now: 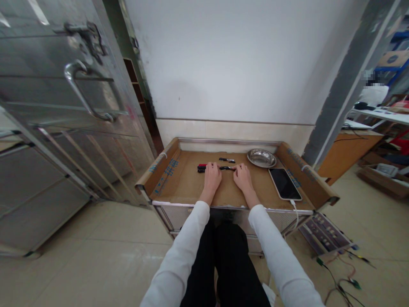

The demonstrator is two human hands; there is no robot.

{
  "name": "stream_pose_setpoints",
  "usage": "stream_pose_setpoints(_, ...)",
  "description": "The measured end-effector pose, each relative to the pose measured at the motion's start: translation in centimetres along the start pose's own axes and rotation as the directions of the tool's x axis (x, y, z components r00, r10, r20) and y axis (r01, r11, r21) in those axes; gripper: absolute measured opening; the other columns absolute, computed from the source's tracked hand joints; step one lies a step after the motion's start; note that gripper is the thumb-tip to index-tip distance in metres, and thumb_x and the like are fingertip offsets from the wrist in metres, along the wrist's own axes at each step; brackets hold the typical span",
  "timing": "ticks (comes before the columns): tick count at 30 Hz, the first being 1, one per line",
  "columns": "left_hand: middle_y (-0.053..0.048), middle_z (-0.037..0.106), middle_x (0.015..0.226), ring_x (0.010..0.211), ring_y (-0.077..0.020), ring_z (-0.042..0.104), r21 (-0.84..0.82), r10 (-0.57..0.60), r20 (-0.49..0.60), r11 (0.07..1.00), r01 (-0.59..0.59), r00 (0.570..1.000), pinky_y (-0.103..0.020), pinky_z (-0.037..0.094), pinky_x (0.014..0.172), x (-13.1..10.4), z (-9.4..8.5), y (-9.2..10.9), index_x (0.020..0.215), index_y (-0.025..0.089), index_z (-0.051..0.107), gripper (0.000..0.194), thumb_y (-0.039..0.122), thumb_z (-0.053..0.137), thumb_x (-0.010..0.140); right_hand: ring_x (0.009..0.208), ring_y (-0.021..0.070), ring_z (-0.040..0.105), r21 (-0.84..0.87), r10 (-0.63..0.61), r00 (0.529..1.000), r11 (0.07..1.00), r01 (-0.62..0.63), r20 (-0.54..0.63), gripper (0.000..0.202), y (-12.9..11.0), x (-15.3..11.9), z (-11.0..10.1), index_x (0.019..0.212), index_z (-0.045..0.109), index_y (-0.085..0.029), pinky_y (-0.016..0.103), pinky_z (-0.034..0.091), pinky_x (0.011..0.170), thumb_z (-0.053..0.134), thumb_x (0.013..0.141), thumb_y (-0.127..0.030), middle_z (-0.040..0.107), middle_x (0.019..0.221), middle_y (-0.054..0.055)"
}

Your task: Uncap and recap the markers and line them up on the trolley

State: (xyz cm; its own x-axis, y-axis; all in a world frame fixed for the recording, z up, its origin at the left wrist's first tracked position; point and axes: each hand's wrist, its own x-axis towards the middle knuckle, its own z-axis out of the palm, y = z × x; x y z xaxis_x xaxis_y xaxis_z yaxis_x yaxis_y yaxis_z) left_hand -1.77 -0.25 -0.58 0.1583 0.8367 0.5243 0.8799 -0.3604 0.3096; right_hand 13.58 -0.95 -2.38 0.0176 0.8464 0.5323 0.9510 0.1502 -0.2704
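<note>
Left hand (211, 175): palm down, fingers bent over the right part of a bundle of red and black pens (201, 169); whether clenched cannot be told.
Right hand (243, 175): palm down, fingertips touching the right end of a black pen (226, 168); pinch or mere contact unclear.
Black pen: lying crosswise between the hands, mid-counter, left end by the left fingertips.
Small dark pen-like piece (227, 160): flat, just beyond the black pen, toward the far edge.
Metal dish (261, 157): round, shiny, near the far right corner.
Smartphone (285, 183): screen dark, near the right edge, white cable (296, 215) hanging over the near edge.
Counter (188, 185): cardboard-lined, sides raised.
</note>
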Motion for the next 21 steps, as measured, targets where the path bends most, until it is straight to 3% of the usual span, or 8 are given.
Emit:
stream_pose_setpoints(2, -0.01, 0.052, 0.104, 0.103, -0.0222, 0.051, -0.043, 0.147, 0.078, 0.989, -0.144, 0.986, -0.037, 0.041, 0.092, -0.01, 0.32, 0.03, 0.102, 0.016, 0.051, 0.018, 0.013, 0.045, 0.085, 0.092, 0.022, 0.049, -0.008, 0.005, 1.0, 1.0, -0.005, -0.001, 0.025, -0.03, -0.03, 0.04, 0.099, 0.061, -0.015, 0.033, 0.037, 0.081, 0.043, 0.083, -0.011, 0.056, 0.099, 0.011)
stream_pose_setpoints(4, -0.01, 0.052, 0.107, 0.104, -0.0223, 0.05, -0.053, 0.214, 0.132, 0.976, -0.209, 0.968, -0.038, 0.041, 0.093, -0.07, 0.63, 0.01, 0.105, 0.017, 0.051, 0.019, 0.017, 0.046, 0.086, 0.092, 0.0219, 0.048, -0.011, 0.006, 1.0, 1.0, -0.006, -0.007, 0.024, -0.06, -0.07, 0.06, 0.1, 0.061, -0.015, 0.032, 0.037, 0.081, 0.043, 0.083, -0.013, 0.055, 0.1, 0.011)
stream_pose_setpoints(11, -0.009, 0.054, 0.105, 0.102, -0.021, 0.051, -0.056, 0.217, 0.162, 0.976, -0.21, 0.963, -0.036, 0.041, 0.094, 0.0, 0.91, -0.23, 0.101, 0.016, 0.052, 0.014, 0.02, 0.047, 0.088, 0.094, 0.0216, 0.049, -0.034, 0.011, 1.0, 0.999, -0.011, 0.013, 0.02, -0.26, -0.13, -0.18, 0.098, 0.062, -0.016, 0.031, 0.037, 0.08, 0.046, 0.086, -0.019, 0.056, 0.1, 0.01)
stream_pose_setpoints(17, -0.009, 0.057, 0.101, 0.1, -0.0203, 0.052, -0.09, 0.122, 0.115, 0.99, -0.112, 0.986, -0.036, 0.041, 0.094, 0.16, 0.98, -0.44, 0.095, 0.015, 0.053, 0.01, 0.015, 0.05, 0.086, 0.093, 0.0217, 0.049, -0.047, -0.008, 1.0, 0.999, 0.009, 0.024, 0.016, -0.33, -0.22, -0.24, 0.094, 0.062, -0.017, 0.031, 0.036, 0.08, 0.049, 0.086, -0.022, 0.056, 0.099, 0.01)
stream_pose_setpoints(21, -0.007, 0.057, 0.097, 0.099, -0.019, 0.054, -0.122, 0.151, 0.133, 0.983, -0.135, 0.98, -0.036, 0.042, 0.093, 0.23, 0.91, -0.45, 0.09, 0.017, 0.054, 0.007, 0.013, 0.049, 0.087, 0.094, 0.0217, 0.05, -0.035, -0.041, 0.999, 0.999, 0.042, 0.033, 0.016, -0.32, -0.24, -0.32, 0.094, 0.062, -0.018, 0.032, 0.035, 0.08, 0.047, 0.088, -0.022, 0.057, 0.098, 0.009)
